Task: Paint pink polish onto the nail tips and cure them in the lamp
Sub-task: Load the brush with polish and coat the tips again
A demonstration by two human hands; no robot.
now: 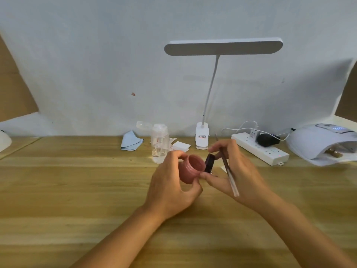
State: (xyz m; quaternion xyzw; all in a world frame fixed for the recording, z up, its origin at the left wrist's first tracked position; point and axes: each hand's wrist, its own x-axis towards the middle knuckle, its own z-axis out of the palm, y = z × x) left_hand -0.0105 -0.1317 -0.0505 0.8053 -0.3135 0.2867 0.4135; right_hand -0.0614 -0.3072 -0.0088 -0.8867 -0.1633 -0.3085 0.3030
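My left hand (172, 182) grips a small pink polish jar (191, 168), tilted with its open mouth toward the right. My right hand (233, 171) holds the jar's dark lid (209, 163) right beside the mouth and also holds a thin brush (229, 171) that runs across its fingers. The white curing lamp (322, 144) stands at the far right of the wooden table, with something small lying in its opening. No nail tips can be made out clearly.
A clear bottle (160, 146) stands just behind the hands, a blue cloth (131, 141) to its left. A white desk lamp (201, 138) rises at the back. A power strip (260, 148) with a dark plug lies right. White pads (180, 146) lie near the bottle.
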